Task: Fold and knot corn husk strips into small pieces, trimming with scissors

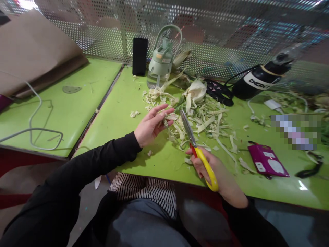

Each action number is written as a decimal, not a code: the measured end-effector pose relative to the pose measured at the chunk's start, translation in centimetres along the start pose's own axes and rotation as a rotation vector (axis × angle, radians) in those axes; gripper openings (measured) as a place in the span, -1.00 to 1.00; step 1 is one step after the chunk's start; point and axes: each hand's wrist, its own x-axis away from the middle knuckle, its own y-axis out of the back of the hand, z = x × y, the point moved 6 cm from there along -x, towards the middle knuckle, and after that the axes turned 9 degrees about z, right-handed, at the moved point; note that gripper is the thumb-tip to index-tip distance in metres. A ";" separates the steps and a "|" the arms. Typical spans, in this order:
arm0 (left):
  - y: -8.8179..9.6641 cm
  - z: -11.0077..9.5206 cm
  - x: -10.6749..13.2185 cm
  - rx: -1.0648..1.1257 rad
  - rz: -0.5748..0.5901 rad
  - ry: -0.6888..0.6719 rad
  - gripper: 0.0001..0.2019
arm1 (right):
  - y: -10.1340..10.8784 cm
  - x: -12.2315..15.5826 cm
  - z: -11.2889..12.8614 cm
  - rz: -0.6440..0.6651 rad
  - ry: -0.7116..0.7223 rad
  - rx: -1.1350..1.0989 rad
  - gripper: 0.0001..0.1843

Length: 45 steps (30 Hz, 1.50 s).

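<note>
My right hand (205, 164) is closed around the yellow and red handles of a pair of scissors (190, 132). The blades point away from me, toward a heap of cut corn husk (205, 120). At the left side of that heap, my left hand (155, 121) is raised, with a small pale piece of husk (166, 120) between its partly curled fingers. The blade tips are apart from this hand, just to its right. A larger, bunched corn husk (196, 92) lies at the back of the heap.
Behind the heap stand a pale green water bottle (160, 65) and a dark phone (140, 56). A black bottle (257, 82) leans at back right. A purple pouch (268, 160) lies on the right. Brown paper (38, 55) and a white cable (33, 130) are at left.
</note>
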 end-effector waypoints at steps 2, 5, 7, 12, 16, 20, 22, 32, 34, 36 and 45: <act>0.2 0.0 -0.1 0.016 -0.027 0.046 -0.75 | -0.1 0.1 0.0 0.005 -0.025 0.006 -0.66; 0.2 0.0 -0.2 0.006 -0.002 0.109 -0.58 | -0.2 0.1 -0.2 -0.010 -0.044 0.007 -0.66; 0.1 0.1 -0.2 -0.027 0.057 0.126 -0.44 | 0.1 0.1 -0.5 -0.039 -0.034 0.018 -0.64; -0.3 0.6 0.0 -0.154 0.215 0.128 -0.45 | 2.5 -0.2 0.1 -0.255 0.096 0.413 -0.50; -0.2 0.8 -0.1 -0.258 0.262 0.097 -0.55 | 5.9 -0.6 -0.1 -0.501 -0.019 0.817 -0.34; 0.0 0.5 -0.6 -0.318 0.278 0.067 -0.59 | 7.3 -1.2 -0.6 -0.524 0.109 1.045 -0.37; -0.1 0.4 -0.7 -0.359 0.291 0.036 -0.61 | 6.8 -0.6 0.2 -0.585 0.290 1.110 -0.38; -1.2 0.6 0.4 -0.531 0.286 -0.053 -0.72 | 0.1 -2.8 2.7 -0.193 0.466 0.112 -0.66; -0.8 0.0 0.3 -0.470 0.232 -0.083 -0.80 | 0.2 -3.3 2.5 -0.181 0.477 0.003 -0.68; -0.1 -0.6 0.3 -0.370 0.143 -0.105 -0.87 | 0.6 -3.5 2.2 -0.173 0.497 -0.102 -0.71; -0.6 3.1 0.5 -0.282 0.194 0.221 -0.77 | 0.3 -3.3 3.2 -0.210 0.510 0.081 -0.64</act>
